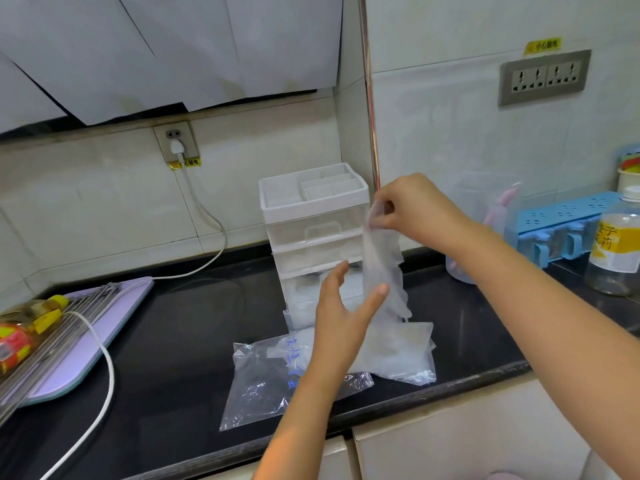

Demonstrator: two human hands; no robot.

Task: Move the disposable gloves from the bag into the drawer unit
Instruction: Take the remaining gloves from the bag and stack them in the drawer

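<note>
mid-transfer, the right hand point(408, 209) pinches a glove point(381, 265) by its top while the left hand point(341, 317), fingers spread, flanks it; next it likely needs lowering into the drawer unit point(311, 216).

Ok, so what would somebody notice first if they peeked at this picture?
Probably the two bare hands in the middle: the right hand pinches a thin see-through plastic glove by its top so it dangles, and the open left hand is raised beside it. Just behind stands the white-and-clear plastic drawer unit on the black countertop, with the flat clear plastic bag with blue writing lying in front.
</note>
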